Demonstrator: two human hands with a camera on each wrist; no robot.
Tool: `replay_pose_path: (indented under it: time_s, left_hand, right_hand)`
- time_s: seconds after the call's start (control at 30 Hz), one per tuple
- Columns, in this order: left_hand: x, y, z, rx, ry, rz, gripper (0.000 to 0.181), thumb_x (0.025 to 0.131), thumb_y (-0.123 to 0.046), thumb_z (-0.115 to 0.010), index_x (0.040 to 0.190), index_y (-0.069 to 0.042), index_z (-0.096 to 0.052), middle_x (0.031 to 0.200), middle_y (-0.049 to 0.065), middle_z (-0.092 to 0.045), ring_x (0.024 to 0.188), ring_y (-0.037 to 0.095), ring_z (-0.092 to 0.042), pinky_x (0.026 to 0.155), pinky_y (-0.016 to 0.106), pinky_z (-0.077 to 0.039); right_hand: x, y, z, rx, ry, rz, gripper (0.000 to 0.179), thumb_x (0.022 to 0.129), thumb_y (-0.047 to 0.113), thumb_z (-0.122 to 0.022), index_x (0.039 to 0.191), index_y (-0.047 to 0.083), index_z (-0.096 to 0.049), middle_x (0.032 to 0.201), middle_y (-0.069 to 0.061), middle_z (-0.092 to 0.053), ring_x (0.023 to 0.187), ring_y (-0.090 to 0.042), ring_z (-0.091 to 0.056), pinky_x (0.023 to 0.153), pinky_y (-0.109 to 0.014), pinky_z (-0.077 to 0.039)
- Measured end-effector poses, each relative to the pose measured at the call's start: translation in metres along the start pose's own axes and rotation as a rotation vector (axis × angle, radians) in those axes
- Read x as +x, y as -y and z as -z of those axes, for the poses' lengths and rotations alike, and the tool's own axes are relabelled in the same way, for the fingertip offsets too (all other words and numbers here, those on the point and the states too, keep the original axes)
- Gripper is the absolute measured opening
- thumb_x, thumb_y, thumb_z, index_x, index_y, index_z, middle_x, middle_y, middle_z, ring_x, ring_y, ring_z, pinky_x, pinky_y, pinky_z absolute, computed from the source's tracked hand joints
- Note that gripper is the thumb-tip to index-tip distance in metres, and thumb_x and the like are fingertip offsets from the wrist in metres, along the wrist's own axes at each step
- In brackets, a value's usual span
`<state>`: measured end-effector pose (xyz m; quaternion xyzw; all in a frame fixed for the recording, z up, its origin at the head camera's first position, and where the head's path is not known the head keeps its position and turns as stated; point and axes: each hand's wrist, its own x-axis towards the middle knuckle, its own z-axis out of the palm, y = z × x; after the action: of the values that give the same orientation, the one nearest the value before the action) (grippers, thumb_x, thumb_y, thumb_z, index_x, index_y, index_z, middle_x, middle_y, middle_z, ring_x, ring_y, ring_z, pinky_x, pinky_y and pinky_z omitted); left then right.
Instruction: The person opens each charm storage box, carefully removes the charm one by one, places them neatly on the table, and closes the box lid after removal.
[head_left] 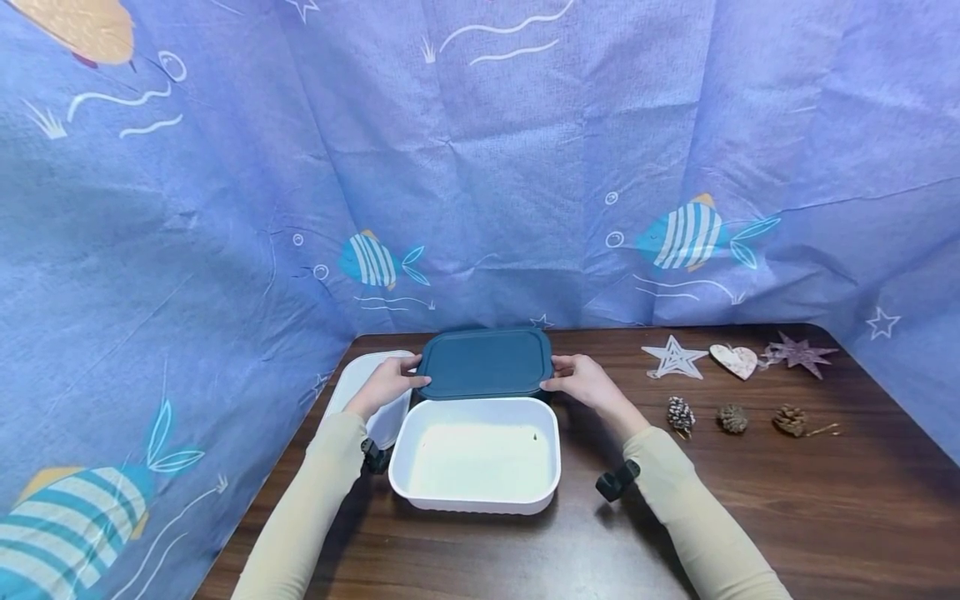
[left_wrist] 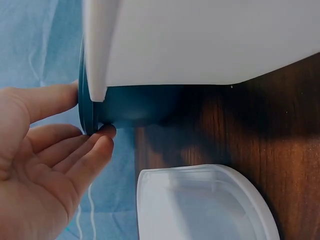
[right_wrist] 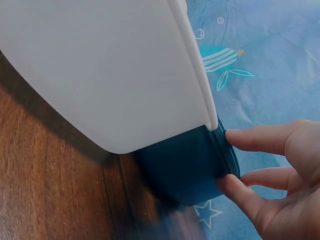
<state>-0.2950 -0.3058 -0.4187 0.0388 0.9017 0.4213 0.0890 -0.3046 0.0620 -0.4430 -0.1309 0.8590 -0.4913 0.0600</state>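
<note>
A dark blue lid (head_left: pixel 483 362) lies on a dark blue container (right_wrist: pixel 175 170) behind an open white container (head_left: pixel 476 450). My left hand (head_left: pixel 386 383) pinches the lid's left edge, thumb on top and fingers under the rim in the left wrist view. At the opposite edge, my right hand (head_left: pixel 588 383) pinches the lid between thumb and fingers. The white container's wall hides much of the blue container in both wrist views. A pale translucent lid (left_wrist: pixel 200 200) lies on the table below my left wrist.
On the right of the brown table (head_left: pixel 750 500) lie a white star (head_left: pixel 675 358), a heart (head_left: pixel 735 360) and a purple star (head_left: pixel 801 354). Several pinecones (head_left: pixel 732 418) sit in front of them. A blue fish-print curtain (head_left: pixel 510 192) hangs behind and at the left.
</note>
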Motion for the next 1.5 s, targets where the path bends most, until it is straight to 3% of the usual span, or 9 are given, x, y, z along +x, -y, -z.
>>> replay_pose_path:
  time_s: [0.27,0.57,0.83,1.1,1.27,1.5]
  left_hand:
    - [0.01,-0.001,-0.001,0.033,-0.011,-0.005,0.065,0.098,-0.025,-0.068,0.151,0.001,-0.041,0.159,0.015,-0.037,0.136,0.034,-0.048,0.108,0.046,-0.044]
    - [0.018,0.005,-0.003,-0.028,-0.004,-0.004,0.064,0.101,-0.028,-0.064,0.153,-0.001,-0.039,0.16,0.014,-0.035,0.141,0.034,-0.041,0.111,0.05,-0.04]
    - [0.02,0.005,-0.003,-0.054,-0.009,-0.044,0.061,0.102,-0.025,-0.062,0.152,0.002,-0.04,0.155,0.019,-0.041,0.135,0.035,-0.049,0.106,0.05,-0.045]
    - [0.021,0.003,-0.005,0.011,0.018,-0.033,0.073,0.098,-0.036,-0.067,0.154,-0.001,-0.036,0.159,0.016,-0.036,0.138,0.033,-0.046,0.108,0.05,-0.043]
    - [0.019,0.005,-0.007,-0.026,0.066,-0.024,0.088,0.092,-0.041,-0.074,0.158,-0.004,-0.029,0.162,0.014,-0.03,0.141,0.032,-0.043,0.113,0.051,-0.037]
    - [0.021,0.008,-0.007,-0.063,0.037,-0.009,0.083,0.093,-0.04,-0.073,0.156,-0.004,-0.034,0.159,0.015,-0.037,0.14,0.034,-0.044,0.111,0.05,-0.04]
  right_hand:
    - [0.0,-0.003,0.0,0.013,-0.027,0.002,0.064,0.088,0.017,-0.076,0.141,-0.008,-0.052,0.124,-0.025,-0.066,0.118,-0.037,-0.062,0.099,-0.048,-0.05]
    - [0.004,-0.011,-0.001,0.052,-0.034,0.035,0.063,0.093,0.018,-0.072,0.145,-0.007,-0.048,0.132,-0.028,-0.061,0.123,-0.039,-0.059,0.101,-0.051,-0.048]
    - [0.006,-0.014,0.002,0.05,-0.019,0.033,0.065,0.096,0.022,-0.069,0.149,-0.005,-0.043,0.148,-0.024,-0.048,0.134,-0.039,-0.049,0.107,-0.054,-0.042]
    - [0.007,-0.018,0.002,0.068,-0.028,0.048,0.063,0.097,0.02,-0.068,0.15,-0.005,-0.042,0.149,-0.024,-0.047,0.135,-0.04,-0.048,0.109,-0.054,-0.04]
    - [0.008,-0.021,0.002,0.105,-0.038,0.046,0.061,0.099,0.017,-0.066,0.151,-0.005,-0.041,0.145,-0.027,-0.05,0.134,-0.04,-0.049,0.108,-0.053,-0.041]
    - [0.01,-0.021,0.001,0.098,-0.029,0.042,0.061,0.1,0.019,-0.064,0.151,-0.005,-0.04,0.148,-0.027,-0.048,0.133,-0.041,-0.05,0.107,-0.052,-0.042]
